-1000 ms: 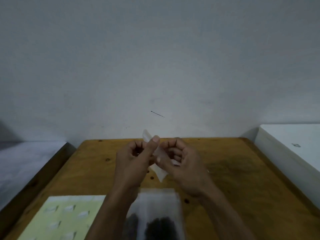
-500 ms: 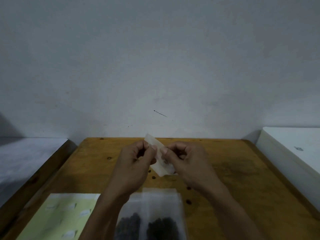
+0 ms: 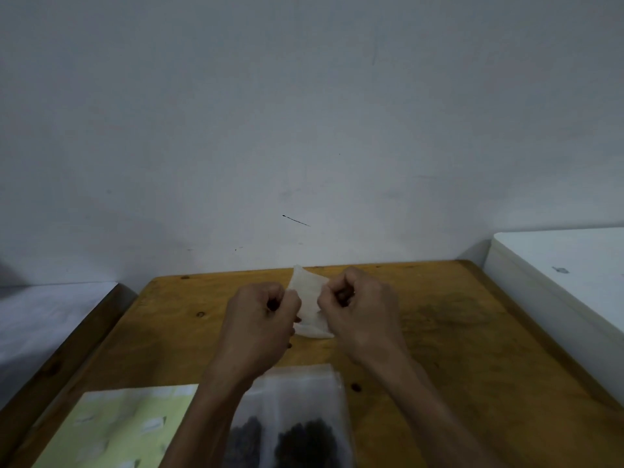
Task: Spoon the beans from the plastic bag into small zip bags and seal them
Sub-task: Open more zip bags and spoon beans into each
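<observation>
Clear plastic, a small zip bag [image 3: 310,304], is held above the table [image 3: 456,332] between both hands; left hand [image 3: 261,314] and right hand [image 3: 358,307] each pinch a side with curled fingers; to open it well, I'd peel the lips apart gently at the mouth; the beans [image 3: 304,444] wait in the big bag [image 3: 304,386] nearer the body.
</observation>
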A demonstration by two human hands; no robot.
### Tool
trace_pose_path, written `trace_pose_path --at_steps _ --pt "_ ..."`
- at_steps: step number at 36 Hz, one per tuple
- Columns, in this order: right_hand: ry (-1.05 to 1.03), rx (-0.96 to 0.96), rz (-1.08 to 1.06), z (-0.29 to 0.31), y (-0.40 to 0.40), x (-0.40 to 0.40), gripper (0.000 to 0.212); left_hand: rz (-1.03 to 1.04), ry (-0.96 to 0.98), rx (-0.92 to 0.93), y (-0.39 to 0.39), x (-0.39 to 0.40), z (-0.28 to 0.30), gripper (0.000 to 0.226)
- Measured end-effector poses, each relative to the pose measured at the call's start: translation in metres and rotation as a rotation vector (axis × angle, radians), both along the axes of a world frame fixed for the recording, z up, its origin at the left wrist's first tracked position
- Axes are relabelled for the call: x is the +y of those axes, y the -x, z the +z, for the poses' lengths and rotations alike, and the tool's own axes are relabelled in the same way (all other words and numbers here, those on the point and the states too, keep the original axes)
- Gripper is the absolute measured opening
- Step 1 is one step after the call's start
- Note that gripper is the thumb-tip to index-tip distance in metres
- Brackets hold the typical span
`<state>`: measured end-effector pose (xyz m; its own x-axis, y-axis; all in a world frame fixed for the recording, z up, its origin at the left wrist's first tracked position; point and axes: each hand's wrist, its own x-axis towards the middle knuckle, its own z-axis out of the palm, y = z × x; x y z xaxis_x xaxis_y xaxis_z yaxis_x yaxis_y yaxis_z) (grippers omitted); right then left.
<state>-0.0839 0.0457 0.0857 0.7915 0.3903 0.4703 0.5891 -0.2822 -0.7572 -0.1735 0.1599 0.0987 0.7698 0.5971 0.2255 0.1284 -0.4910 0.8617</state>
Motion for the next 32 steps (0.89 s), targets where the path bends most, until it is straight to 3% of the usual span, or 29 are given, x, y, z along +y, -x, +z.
trace_pose_path --at_steps 5,9,13,16,20,21,23,26,32 --pt "0.064 0.003 -0.053 0.008 -0.003 -0.006 0.016 0.1 -0.175 0.041 0.002 0.0 0.002 0.031" --pt "0.107 0.039 0.152 0.018 0.006 -0.012 0.018 0.106 -0.246 0.037 0.001 -0.002 0.01 0.034" --pt "0.052 0.09 0.273 0.021 0.005 -0.015 0.031 0.02 -0.141 -0.035 0.003 -0.006 0.019 0.039" --pt "-0.045 0.145 0.245 0.022 -0.004 -0.018 0.033 -0.004 -0.174 -0.17 0.008 0.0 0.017 0.057" --pt "-0.148 0.32 0.367 0.022 -0.008 -0.02 0.026 -0.239 -0.435 0.123 0.012 0.01 0.015 0.129" --pt "-0.163 0.367 0.392 0.023 -0.007 -0.02 0.022 -0.284 -0.466 0.173 0.012 0.011 0.013 0.137" --pt "-0.152 0.425 0.393 0.023 -0.006 -0.019 0.021 -0.301 -0.544 0.165 0.008 0.011 0.005 0.131" --pt "-0.028 0.38 0.327 0.019 -0.007 -0.02 0.024 -0.217 -0.663 0.106 0.006 0.015 -0.004 0.101" --pt "0.215 0.117 0.235 0.014 -0.009 -0.02 0.022 -0.205 -0.727 0.168 0.007 0.019 -0.006 0.102"
